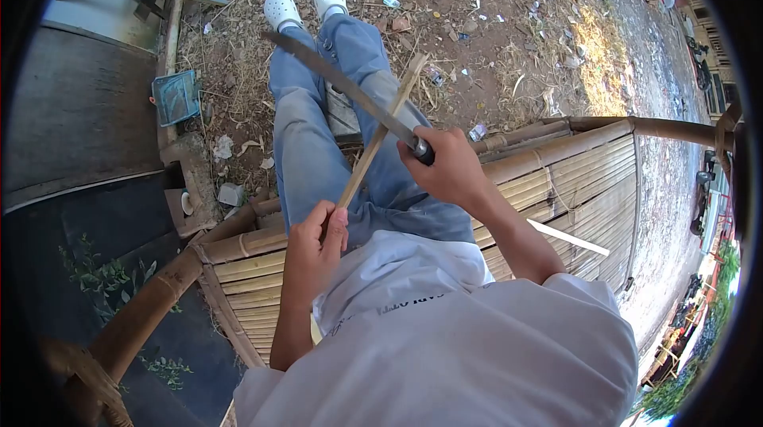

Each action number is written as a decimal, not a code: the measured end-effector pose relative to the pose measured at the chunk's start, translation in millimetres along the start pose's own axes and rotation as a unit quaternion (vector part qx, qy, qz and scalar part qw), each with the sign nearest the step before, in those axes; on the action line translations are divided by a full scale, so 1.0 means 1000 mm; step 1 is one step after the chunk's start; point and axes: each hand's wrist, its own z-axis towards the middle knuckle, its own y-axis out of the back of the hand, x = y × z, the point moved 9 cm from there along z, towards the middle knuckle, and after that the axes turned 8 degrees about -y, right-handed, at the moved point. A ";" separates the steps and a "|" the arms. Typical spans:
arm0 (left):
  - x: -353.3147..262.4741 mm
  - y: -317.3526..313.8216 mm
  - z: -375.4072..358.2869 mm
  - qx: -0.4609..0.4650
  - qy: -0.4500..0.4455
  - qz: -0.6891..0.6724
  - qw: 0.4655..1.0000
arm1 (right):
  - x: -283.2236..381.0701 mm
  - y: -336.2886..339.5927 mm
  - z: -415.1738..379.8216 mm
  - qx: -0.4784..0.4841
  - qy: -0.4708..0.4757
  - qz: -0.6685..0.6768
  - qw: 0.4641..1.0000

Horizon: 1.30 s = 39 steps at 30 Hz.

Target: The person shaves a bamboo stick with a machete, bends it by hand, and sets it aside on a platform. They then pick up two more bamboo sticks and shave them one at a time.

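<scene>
My left hand grips the near end of a thin bamboo strip that slants up and away over my lap. My right hand holds the dark handle of a long knife. Its blade crosses the strip near the middle and points toward my feet. I sit on a bamboo platform in blue jeans, white clogs and a white shirt.
Dirt ground strewn with dry shavings and litter lies past my feet. A blue mesh basket sits to the left by a low concrete edge. Another bamboo sliver lies on the platform at my right. A thick bamboo rail borders the platform's left.
</scene>
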 end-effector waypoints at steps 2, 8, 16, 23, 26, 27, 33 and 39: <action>-0.002 0.000 -0.008 -0.017 0.002 0.010 1.000 | 0.004 -0.003 -0.003 -0.018 0.056 -0.111 0.992; -0.011 0.007 -0.024 -0.092 -0.036 0.108 0.989 | -0.025 0.023 0.052 -0.039 0.057 -0.295 0.953; 0.002 0.005 -0.020 -0.073 0.019 0.075 0.994 | 0.001 -0.006 0.028 0.007 0.080 -0.221 0.972; 0.031 0.004 -0.016 -0.057 0.064 0.092 0.992 | -0.017 0.001 0.039 -0.004 -0.004 -0.280 0.960; 0.017 0.001 -0.022 -0.054 0.074 0.064 0.994 | 0.019 -0.011 0.013 0.041 0.087 -0.202 0.975; 0.011 0.005 -0.024 -0.065 0.059 0.084 0.993 | 0.015 -0.020 0.013 0.077 0.104 -0.246 0.961; 0.043 0.010 -0.063 -0.063 0.104 0.045 0.992 | -0.102 0.137 0.101 -0.235 -0.164 -0.198 0.937; 0.040 0.003 -0.050 -0.069 0.105 -0.007 0.992 | -0.017 0.037 0.030 -0.026 -0.050 -0.140 0.989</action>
